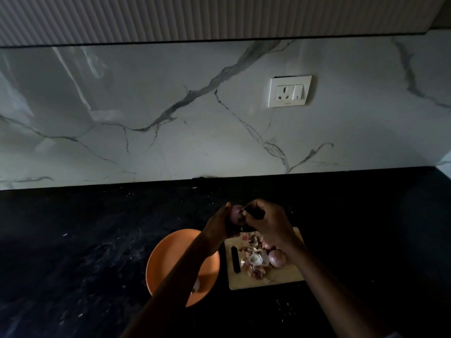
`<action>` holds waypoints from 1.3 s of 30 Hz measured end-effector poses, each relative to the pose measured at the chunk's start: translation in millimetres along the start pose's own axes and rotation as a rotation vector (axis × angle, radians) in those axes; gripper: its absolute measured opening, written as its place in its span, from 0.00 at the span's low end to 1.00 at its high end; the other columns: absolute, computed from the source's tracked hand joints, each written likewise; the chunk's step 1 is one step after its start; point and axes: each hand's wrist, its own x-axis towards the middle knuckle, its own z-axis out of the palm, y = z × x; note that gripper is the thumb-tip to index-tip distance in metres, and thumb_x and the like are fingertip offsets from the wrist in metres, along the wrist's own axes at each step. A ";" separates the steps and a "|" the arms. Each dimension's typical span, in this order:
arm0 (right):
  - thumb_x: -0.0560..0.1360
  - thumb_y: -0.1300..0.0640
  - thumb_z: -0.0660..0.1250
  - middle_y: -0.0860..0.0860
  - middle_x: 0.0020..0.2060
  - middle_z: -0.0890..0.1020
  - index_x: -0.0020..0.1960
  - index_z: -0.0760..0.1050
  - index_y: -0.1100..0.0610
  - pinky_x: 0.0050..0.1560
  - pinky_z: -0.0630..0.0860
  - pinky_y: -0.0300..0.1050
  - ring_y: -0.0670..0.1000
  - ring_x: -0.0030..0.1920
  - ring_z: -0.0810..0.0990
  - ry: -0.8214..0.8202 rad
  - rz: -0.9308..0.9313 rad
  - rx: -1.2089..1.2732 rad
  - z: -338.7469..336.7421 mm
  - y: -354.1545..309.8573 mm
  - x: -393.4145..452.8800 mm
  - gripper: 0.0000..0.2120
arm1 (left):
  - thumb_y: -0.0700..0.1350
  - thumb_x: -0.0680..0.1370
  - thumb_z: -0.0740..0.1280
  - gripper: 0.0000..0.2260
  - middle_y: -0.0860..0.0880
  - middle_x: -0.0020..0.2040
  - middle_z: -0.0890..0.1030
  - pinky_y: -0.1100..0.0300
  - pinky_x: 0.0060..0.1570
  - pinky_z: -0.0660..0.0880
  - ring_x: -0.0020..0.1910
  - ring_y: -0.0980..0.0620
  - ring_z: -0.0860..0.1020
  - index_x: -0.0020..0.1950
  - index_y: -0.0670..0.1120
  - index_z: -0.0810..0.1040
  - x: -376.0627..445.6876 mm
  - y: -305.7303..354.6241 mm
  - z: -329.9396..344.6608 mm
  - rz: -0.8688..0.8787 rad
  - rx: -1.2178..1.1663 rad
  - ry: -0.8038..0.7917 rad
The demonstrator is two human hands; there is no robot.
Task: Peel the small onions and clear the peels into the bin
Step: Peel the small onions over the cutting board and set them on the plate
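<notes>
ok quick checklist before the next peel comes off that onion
1. Onion held in left hand: ok.
2. Right hand fingers at the onion's top: ok.
3. Cutting board below to catch peels: ok.
4. Another onion waiting on the board: ok.
5. Orange plate beside the board: ok.
6. Bin in reach: cannot tell, none in view.

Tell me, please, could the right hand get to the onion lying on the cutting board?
Probably yes: the onion lies uncovered just beneath the right hand, though that hand is busy peeling another onion.
</notes>
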 end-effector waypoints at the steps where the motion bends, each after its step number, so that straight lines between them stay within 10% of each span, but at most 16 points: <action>1: 0.74 0.56 0.74 0.46 0.42 0.85 0.49 0.82 0.54 0.47 0.81 0.45 0.43 0.45 0.84 -0.013 0.006 0.010 -0.6 -0.3 0.3 0.05 | 0.55 0.84 0.54 0.18 0.46 0.46 0.84 0.61 0.35 0.76 0.40 0.50 0.81 0.60 0.47 0.79 0.6 0.5 -0.5 0.002 -0.006 -0.006; 15: 0.76 0.56 0.73 0.45 0.46 0.85 0.56 0.81 0.52 0.47 0.78 0.35 0.40 0.48 0.83 -0.068 0.025 0.041 -0.1 -0.3 4.3 0.09 | 0.55 0.84 0.55 0.18 0.43 0.46 0.82 0.61 0.35 0.79 0.39 0.50 0.81 0.57 0.44 0.78 4.3 2.9 -4.2 0.029 0.028 0.058; 25: 0.76 0.54 0.73 0.45 0.45 0.85 0.53 0.83 0.54 0.46 0.76 0.30 0.38 0.47 0.83 0.060 0.017 0.057 10.2 1.8 0.6 0.07 | 0.64 0.80 0.56 0.23 0.45 0.57 0.84 0.45 0.59 0.77 0.58 0.43 0.81 0.61 0.50 0.80 -6.6 6.5 1.5 0.089 0.116 0.054; 33: 0.80 0.52 0.67 0.49 0.48 0.84 0.55 0.80 0.55 0.44 0.73 0.27 0.44 0.49 0.82 0.020 -0.019 -0.054 9.8 6.6 2.9 0.08 | 0.61 0.83 0.54 0.19 0.47 0.54 0.84 0.60 0.41 0.77 0.50 0.49 0.82 0.61 0.54 0.79 -12.5 8.4 7.2 0.084 0.186 0.035; 39: 0.82 0.52 0.65 0.49 0.48 0.82 0.57 0.78 0.55 0.40 0.71 0.25 0.46 0.49 0.81 0.025 -0.014 -0.105 9.9 7.8 -0.1 0.09 | 0.55 0.84 0.58 0.18 0.39 0.58 0.82 0.46 0.58 0.78 0.55 0.43 0.81 0.61 0.46 0.80 -13.9 5.7 8.8 0.168 0.164 0.035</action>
